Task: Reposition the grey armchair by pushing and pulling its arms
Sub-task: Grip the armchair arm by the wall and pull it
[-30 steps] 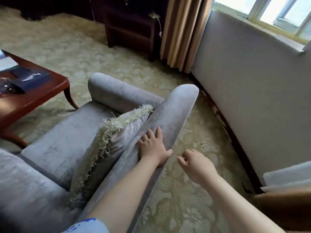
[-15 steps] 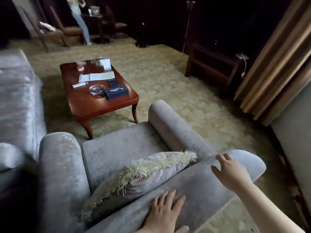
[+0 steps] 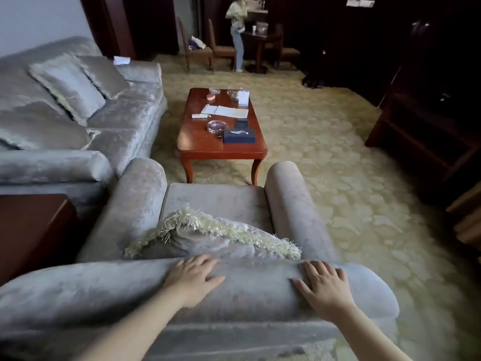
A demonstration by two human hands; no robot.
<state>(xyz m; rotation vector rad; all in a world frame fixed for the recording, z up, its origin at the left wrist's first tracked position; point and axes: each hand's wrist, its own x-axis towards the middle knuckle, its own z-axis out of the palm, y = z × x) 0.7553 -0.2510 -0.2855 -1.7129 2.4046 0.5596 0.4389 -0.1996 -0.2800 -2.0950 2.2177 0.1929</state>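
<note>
Now the grey armchair point(image 3: 216, 199) is set just beside the sofa point(image 3: 125, 121), facing the coffee table point(image 3: 221, 149). Left hand point(image 3: 194, 278) and right hand point(image 3: 324, 287) are laid flat, fingers spread, on its backrest point(image 3: 250, 290); if pushed forward, the table could be struck, or the sofa scraped.
</note>
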